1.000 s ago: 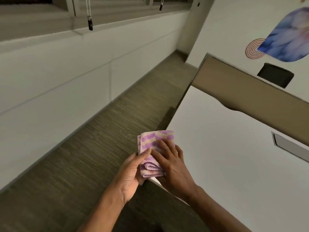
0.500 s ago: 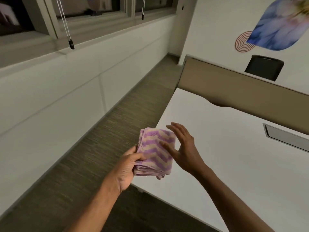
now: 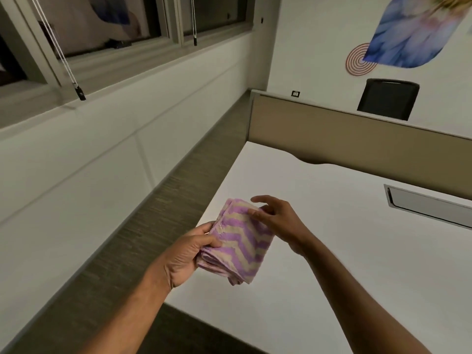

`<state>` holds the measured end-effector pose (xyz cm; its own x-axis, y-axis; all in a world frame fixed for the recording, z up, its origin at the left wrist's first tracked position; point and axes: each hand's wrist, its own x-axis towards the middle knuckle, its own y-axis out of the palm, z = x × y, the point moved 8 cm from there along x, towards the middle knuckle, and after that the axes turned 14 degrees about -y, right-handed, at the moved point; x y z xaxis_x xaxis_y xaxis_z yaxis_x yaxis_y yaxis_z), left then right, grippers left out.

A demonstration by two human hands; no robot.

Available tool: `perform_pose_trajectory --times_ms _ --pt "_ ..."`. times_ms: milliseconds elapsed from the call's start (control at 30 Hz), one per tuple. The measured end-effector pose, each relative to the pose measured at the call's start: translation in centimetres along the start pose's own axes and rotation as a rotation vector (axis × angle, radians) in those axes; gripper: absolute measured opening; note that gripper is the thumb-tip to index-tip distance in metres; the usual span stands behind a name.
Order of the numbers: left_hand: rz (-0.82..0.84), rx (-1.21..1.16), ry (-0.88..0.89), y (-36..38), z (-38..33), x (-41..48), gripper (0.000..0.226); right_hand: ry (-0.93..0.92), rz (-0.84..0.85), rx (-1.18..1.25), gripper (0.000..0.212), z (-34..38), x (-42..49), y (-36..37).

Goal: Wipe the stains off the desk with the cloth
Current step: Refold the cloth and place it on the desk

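A folded cloth (image 3: 238,241) with purple and cream zigzag stripes is held above the near left corner of the white desk (image 3: 344,238). My left hand (image 3: 190,251) grips its left edge, thumb on top. My right hand (image 3: 278,221) is at the cloth's far right corner, fingers spread and curled, fingertips touching the fabric. I cannot make out any stains on the desk surface.
A tan partition panel (image 3: 357,139) runs along the desk's far edge. A grey cable tray (image 3: 429,208) is set into the desk at right. A black chair (image 3: 388,98) stands behind the partition. Brown carpet (image 3: 153,226) and a white wall with windows lie to the left.
The cloth was lifted off the desk corner and now hangs in my left hand. My right hand came off its top and now touches its far corner.
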<state>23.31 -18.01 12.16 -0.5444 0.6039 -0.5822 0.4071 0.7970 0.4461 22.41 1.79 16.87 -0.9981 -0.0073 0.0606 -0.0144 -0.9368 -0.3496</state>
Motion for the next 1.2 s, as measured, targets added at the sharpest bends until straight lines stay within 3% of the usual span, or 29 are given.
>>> perform_pose_trajectory --times_ms 200,400,533,867,1033,1200 --pt "-0.078 -0.13 0.029 1.9 -0.6 2.9 0.028 0.039 -0.169 0.108 0.041 -2.3 -0.7 -4.3" --pt "-0.188 -0.373 -0.013 1.8 0.5 6.6 0.057 0.073 -0.435 0.214 0.042 -4.9 -1.2 -7.1" --pt "-0.219 -0.264 -0.071 2.2 0.9 9.4 0.062 0.084 -0.561 0.229 0.04 -6.7 -0.9 -7.9" --pt "-0.141 -0.119 0.05 2.1 -4.9 17.0 0.056 0.265 -0.896 0.469 0.023 -11.7 3.6 -8.7" --pt "-0.134 -0.012 0.051 0.3 -8.6 22.2 0.059 0.333 -0.959 0.509 0.02 -14.0 7.7 -8.6" --pt "-0.26 0.1 0.059 -2.0 -12.1 27.7 0.062 0.349 -0.986 0.498 0.024 -16.1 11.7 -8.9"
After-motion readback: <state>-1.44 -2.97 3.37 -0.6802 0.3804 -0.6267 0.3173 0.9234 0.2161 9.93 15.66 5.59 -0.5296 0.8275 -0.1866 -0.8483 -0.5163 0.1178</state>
